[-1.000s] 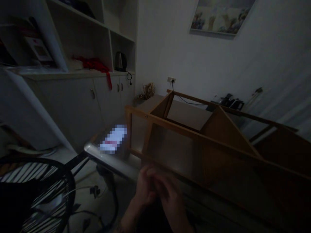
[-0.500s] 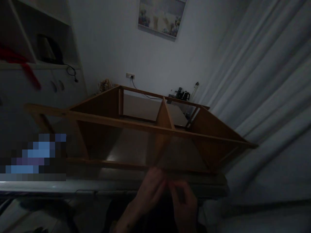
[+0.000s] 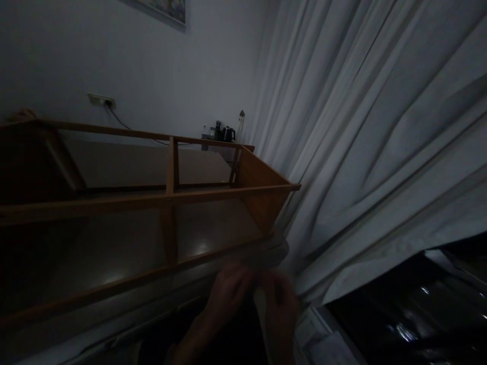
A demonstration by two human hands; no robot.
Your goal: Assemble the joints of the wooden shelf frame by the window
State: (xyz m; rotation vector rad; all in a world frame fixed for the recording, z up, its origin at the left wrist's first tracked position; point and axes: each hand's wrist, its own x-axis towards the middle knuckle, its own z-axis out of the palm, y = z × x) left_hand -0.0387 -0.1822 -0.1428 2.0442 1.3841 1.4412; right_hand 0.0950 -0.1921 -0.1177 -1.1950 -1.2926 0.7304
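Head view: left hand (image 3: 228, 291) and right hand (image 3: 279, 301), fingertips brought together low in frame; dim and blurred, so any held item cannot be told. Just beyond them: wooden shelf frame (image 3: 167, 195) lying on its side. Right: pale curtain (image 3: 373, 152).

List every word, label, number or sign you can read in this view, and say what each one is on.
None can be read.
The picture on the wall shows only a corner, with no lettering visible.
The papers at the bottom, right of the right hand, are too dark and blurred to tell if they bear print.
The wooden shelf frame and curtain carry no markings.
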